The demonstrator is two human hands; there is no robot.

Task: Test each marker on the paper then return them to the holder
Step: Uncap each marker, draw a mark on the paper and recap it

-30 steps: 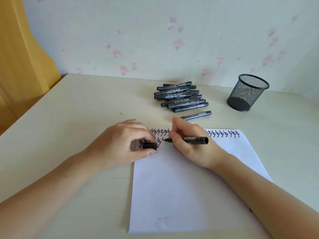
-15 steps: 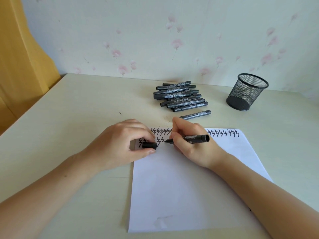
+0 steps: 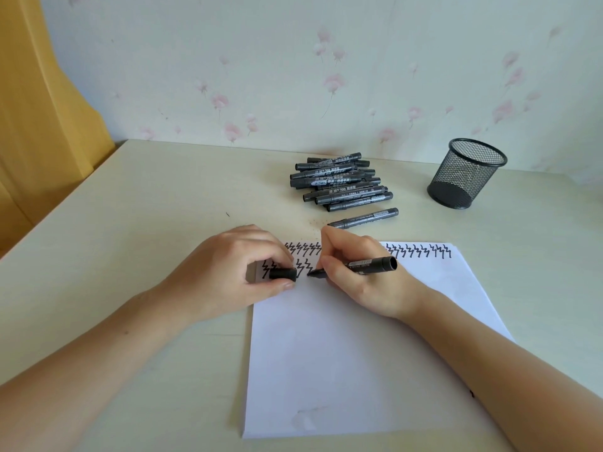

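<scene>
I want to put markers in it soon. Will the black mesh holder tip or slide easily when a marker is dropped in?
The mesh holder looks empty and is thin wire, so it is probably light and may slide on the smooth table. It narrows toward its base, so a marker hitting the rim could tip it.

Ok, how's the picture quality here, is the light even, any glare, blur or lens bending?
Head view: soft, even daylight with no glare on the paper; both hands throw only faint shadows; the marker and the zigzag marks are sharp, with no motion blur; the wide lens bows the table edges, stretches the forearms near the lower corners and tilts the mesh holder.
</scene>
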